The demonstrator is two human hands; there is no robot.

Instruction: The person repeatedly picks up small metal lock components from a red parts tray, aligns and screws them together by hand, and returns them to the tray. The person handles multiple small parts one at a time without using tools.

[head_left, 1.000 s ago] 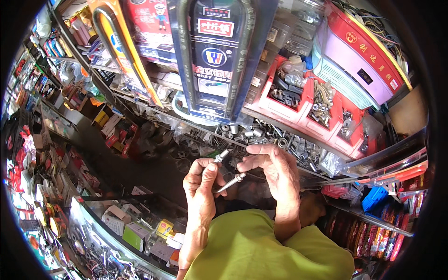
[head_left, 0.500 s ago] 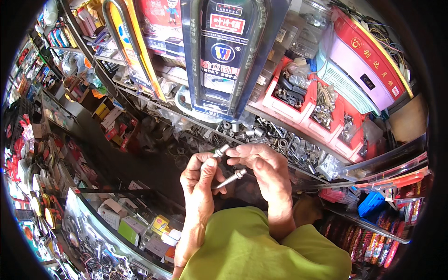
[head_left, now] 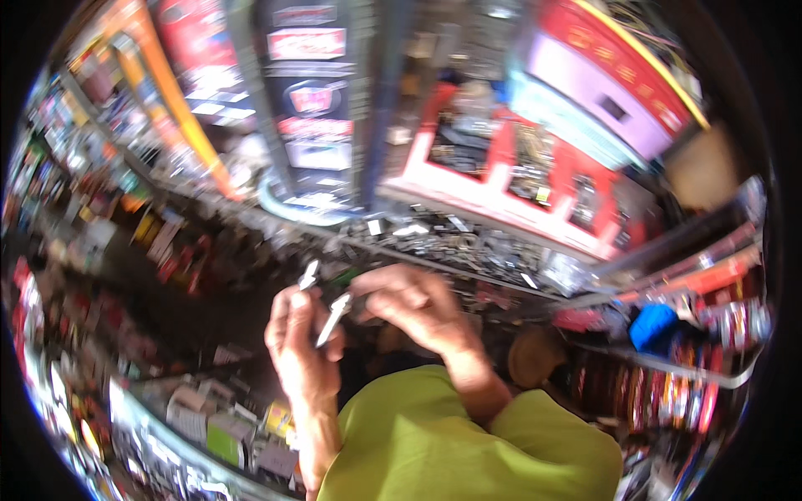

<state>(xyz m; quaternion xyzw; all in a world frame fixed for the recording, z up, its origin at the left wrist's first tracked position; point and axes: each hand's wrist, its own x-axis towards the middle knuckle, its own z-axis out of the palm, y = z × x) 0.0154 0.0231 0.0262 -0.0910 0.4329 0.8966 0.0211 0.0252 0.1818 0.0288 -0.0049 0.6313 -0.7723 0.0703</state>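
My left hand (head_left: 302, 334) is closed around two slim silver bolt-like metal parts, just in front of my body. One silver bolt (head_left: 310, 274) sticks up past the thumb and forefinger. The other bolt (head_left: 334, 319) slants across the fingers, its thicker end up and to the right. Motion blur hides the finer shape of both. My right hand (head_left: 422, 311) is beside them on the right, fingers stretched out to the left and apart. Its fingertips come close to the slanted bolt's upper end; whether they touch I cannot tell.
Beyond my hands, a shelf tray (head_left: 451, 242) is heaped with loose metal hardware. Above it stand a red divided bin (head_left: 493, 204) of fittings and a dark packaged U-shaped lock (head_left: 313, 108). A glass display case (head_left: 159, 417) with small boxes lies left; packed goods (head_left: 643, 388) are right.
The view has swung and blurred, so the shelves and both hands appear further left. Both bolts stay in my left hand. My right hand remains beside them with its fingers extended.
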